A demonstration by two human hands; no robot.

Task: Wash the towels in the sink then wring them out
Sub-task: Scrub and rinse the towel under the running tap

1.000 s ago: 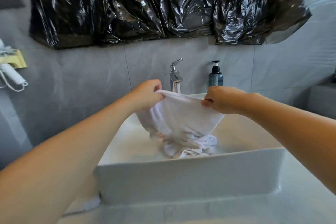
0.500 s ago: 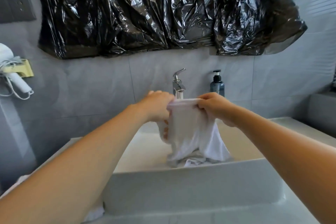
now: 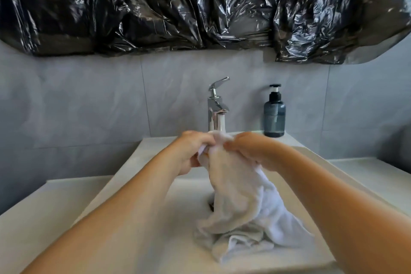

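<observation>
Your left hand (image 3: 195,151) and right hand (image 3: 249,149) have closed together, gripping the towel (image 3: 240,196) bunched between them; below, it trails into the sink (image 3: 138,184), likely mid-scrub.

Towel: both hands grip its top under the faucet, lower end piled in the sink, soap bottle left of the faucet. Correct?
One error: the soap bottle stands right of the faucet, per the head view. Both the left hand and right hand do grip the towel, piled in the sink.

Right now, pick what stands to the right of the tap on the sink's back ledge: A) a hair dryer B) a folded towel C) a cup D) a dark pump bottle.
D: a dark pump bottle stands upright right of the tap.
</observation>
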